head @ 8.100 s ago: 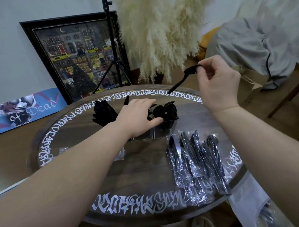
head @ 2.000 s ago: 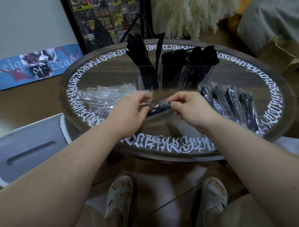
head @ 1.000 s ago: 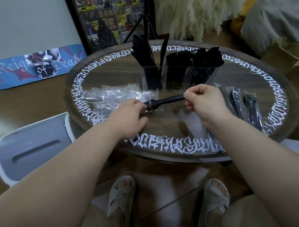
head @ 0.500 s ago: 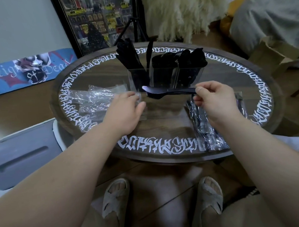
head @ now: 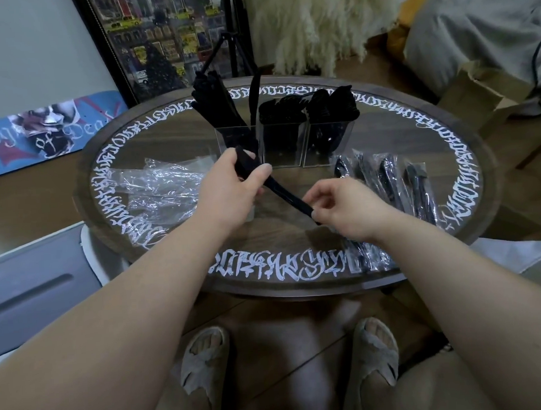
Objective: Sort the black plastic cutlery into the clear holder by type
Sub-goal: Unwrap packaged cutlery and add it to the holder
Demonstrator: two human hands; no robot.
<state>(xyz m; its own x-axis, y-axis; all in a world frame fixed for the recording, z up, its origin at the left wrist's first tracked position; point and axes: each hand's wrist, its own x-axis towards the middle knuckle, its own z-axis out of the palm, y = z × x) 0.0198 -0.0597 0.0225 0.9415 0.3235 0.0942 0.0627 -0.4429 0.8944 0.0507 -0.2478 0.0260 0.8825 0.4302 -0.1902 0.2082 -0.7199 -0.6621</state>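
Cutlery piece (head: 286,194) is unwrapped, so we're at the drop-in step: left hand (head: 231,188) grips its head, right hand (head: 340,208) pinches the handle. Next it goes to the clear holder (head: 283,142) at 12 o'clock on the desk (head: 295,234), probably whichever slot matches.

On the table (head: 179,137), the holder (head: 282,144) stands behind wrappers (head: 166,190) left, packets (head: 395,184) right.

round table (head: 173,141), clear holder (head: 280,147), empty wrappers (head: 163,191)
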